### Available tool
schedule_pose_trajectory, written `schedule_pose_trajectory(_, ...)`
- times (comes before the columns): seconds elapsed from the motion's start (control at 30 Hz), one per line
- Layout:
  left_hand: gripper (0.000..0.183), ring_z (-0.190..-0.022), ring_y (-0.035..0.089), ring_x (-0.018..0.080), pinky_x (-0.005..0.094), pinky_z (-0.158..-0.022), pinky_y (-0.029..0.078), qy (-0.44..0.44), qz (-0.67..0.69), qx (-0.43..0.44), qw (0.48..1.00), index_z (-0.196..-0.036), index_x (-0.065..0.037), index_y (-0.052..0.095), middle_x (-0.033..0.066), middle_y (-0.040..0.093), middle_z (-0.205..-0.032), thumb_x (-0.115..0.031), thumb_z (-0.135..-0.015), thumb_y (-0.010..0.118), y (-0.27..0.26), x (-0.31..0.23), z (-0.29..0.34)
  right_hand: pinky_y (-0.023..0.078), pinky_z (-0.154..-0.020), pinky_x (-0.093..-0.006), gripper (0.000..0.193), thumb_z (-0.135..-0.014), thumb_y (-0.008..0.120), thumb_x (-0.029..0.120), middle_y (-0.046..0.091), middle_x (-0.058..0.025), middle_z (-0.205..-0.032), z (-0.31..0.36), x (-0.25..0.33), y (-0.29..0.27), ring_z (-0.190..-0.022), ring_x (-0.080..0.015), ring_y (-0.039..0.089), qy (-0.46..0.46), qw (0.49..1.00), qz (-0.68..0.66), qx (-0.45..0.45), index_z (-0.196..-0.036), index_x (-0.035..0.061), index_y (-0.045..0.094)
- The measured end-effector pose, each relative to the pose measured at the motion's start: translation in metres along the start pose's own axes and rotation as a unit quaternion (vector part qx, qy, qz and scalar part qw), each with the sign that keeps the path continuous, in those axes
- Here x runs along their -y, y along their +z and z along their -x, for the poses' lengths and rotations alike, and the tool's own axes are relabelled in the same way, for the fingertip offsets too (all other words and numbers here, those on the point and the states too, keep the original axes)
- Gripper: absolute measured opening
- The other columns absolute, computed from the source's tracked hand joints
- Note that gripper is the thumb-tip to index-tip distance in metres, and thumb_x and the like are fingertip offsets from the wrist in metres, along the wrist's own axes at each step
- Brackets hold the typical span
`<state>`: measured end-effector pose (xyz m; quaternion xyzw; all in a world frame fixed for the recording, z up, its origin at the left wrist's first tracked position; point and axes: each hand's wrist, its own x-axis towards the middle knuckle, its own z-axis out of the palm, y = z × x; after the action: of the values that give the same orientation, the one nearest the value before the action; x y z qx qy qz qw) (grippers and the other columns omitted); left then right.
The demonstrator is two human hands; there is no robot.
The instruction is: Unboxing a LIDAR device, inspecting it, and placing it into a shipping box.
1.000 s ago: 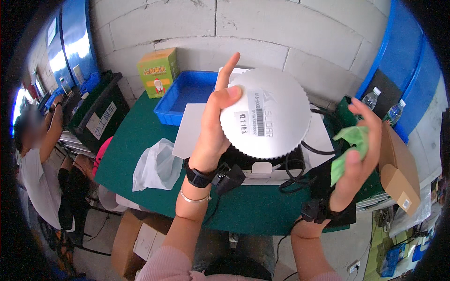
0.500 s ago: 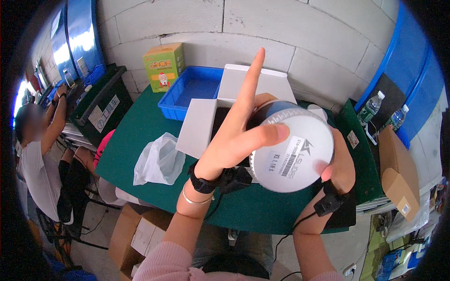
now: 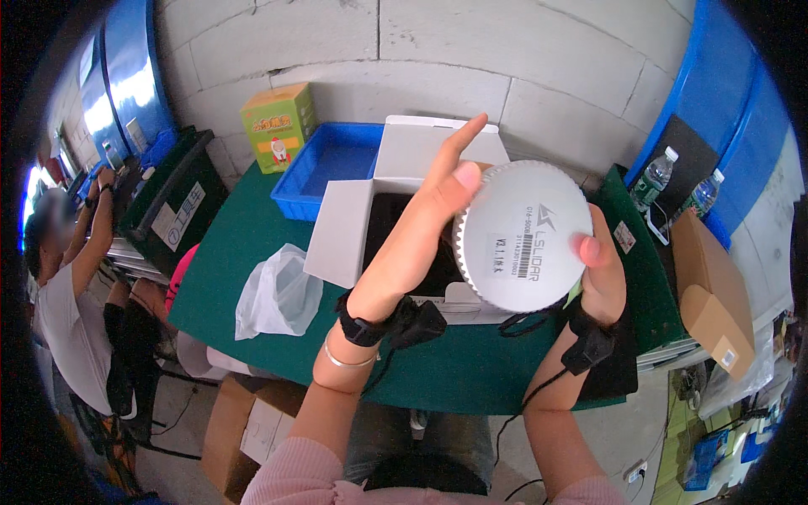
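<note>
A round lidar sensor [image 3: 523, 240] with a pale silver face, printed markings and a ridged rim is held up above the table, its face turned toward me. My right hand [image 3: 604, 273] grips its right side, thumb on the face and the other fingers hidden behind. My left hand [image 3: 421, 227] is at the left rim; its index finger points up and away, the thumb lies by the edge, and the remaining fingers are mostly hidden behind the sensor. Below the sensor shows a black cable [image 3: 522, 323]. Behind my hands stands an open white box [image 3: 341, 236] with a dark inside.
A crumpled white plastic bag [image 3: 278, 290] lies on the green table [image 3: 227, 252]. A blue tray [image 3: 295, 198] and a green-yellow carton [image 3: 278, 126] stand at the back left. Water bottles [image 3: 655, 178] and an open cardboard box [image 3: 707, 286] are at the right. Another person [image 3: 71, 320] sits far left.
The lidar sensor has risen slightly and its face has turned more squarely toward me. My left thumb has slid from the face to the rim. More of the white box shows.
</note>
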<state>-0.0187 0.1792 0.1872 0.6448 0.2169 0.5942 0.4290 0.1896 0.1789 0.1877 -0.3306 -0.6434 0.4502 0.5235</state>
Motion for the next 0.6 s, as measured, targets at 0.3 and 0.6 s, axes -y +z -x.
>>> schedule_pose_trajectory(0.3,0.072,-0.113,0.058,0.0279,0.0364,-0.092,0.047,-0.084,0.161,0.004,0.983,-0.148,-0.002,0.026,0.0249,0.052,-0.131,-0.049,-0.093,0.039,-0.012,-0.010,0.001,0.042,-0.096,-0.0353,0.085,-0.077,0.064,0.056,0.054,-0.0172,-0.125,-0.029,-0.034,-0.011,-0.111,-0.0243,0.054,-0.042,0.972,-0.232,-0.022,-0.131,-0.0065,0.045)
schedule_pose_trajectory(0.6,0.043,-0.112,0.058,0.0301,0.0420,-0.095,0.048,0.037,-0.045,0.024,0.998,-0.126,0.007,0.054,0.0206,0.058,-0.125,-0.019,-0.092,0.052,0.000,-0.028,0.019,0.038,-0.079,-0.0316,0.090,-0.076,0.058,0.066,0.055,-0.0129,-0.106,-0.046,-0.011,-0.020,-0.089,-0.0191,0.049,-0.051,0.945,-0.319,-0.059,-0.125,-0.0076,0.045)
